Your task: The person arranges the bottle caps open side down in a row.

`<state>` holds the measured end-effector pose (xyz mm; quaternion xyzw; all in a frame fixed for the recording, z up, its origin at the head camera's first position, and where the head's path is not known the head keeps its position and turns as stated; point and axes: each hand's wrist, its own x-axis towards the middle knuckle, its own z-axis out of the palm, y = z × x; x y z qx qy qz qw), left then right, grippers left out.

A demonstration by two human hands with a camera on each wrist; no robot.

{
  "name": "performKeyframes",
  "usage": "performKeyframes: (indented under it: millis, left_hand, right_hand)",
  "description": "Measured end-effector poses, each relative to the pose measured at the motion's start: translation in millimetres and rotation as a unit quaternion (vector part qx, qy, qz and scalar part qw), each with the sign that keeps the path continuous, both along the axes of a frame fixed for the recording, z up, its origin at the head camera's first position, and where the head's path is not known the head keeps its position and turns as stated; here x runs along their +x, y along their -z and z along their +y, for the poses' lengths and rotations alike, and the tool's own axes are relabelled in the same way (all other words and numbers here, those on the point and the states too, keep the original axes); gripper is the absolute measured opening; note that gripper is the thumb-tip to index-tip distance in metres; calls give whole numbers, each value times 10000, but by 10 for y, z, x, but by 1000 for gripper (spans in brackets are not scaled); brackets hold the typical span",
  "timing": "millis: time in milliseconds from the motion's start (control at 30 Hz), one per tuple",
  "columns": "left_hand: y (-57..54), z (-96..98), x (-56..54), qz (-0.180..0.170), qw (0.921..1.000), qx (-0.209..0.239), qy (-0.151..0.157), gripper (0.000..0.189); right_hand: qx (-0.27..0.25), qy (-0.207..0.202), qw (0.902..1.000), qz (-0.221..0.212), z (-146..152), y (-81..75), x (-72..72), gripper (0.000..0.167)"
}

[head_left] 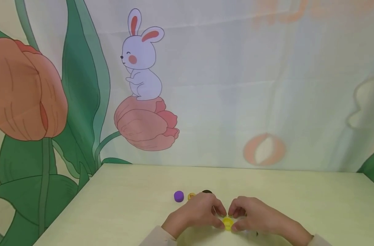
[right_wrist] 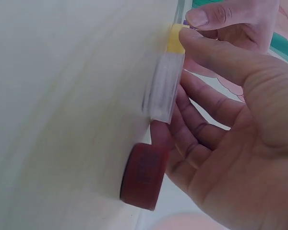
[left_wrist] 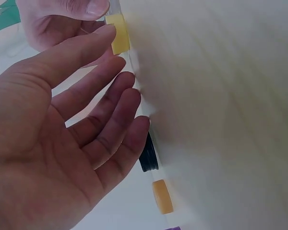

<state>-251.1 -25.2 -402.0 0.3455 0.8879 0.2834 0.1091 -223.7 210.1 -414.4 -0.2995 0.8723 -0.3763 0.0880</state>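
Both hands meet at a small yellow cap [head_left: 228,224] on the table. My left hand [head_left: 202,211] holds it from the left, thumb at its near side and index fingertip at its far side. From the right, my right hand [head_left: 258,216] grips it in the same way. The left wrist view shows the yellow cap [left_wrist: 119,34] standing on its side wall, with the left thumb overlapping it and the other fingers loosely bent. In the right wrist view, a clear whitish cap [right_wrist: 166,87] and a dark red cap [right_wrist: 145,176] stand close by the right hand's fingers.
Behind my left hand a purple cap [head_left: 179,196], a yellow-orange printed cap [head_left: 191,196] and a partly hidden black cap [head_left: 207,191] stand in a row. The pale table [head_left: 128,191] ends at a cloth backdrop [head_left: 211,102] printed with a rabbit and tulips.
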Motion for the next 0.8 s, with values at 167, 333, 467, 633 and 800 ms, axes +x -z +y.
performKeyframes:
  millis: [167, 333, 467, 633, 800]
  left_hand:
    - [7, 30, 9, 121, 9998, -161, -89, 23]
    - [0, 56, 23, 279, 9992, -272, -55, 22]
    - [-3, 63, 32, 451, 9984, -321, -56, 22]
    - [4, 49, 25, 364, 9991, -186, -132, 21]
    - [-3, 13, 10, 248, 9993, 125, -252, 20]
  right_hand:
    - [-39, -14, 10000, 46, -10, 10, -2, 27]
    - [-38, -6, 9999, 140, -14, 26, 1, 25]
    - [-33, -29, 9997, 228, -14, 27, 0, 23]
    - [-126, -51, 9997, 216, -19, 17, -18, 20]
    - [-308, 69, 9994, 131, -23, 18, -27, 19]
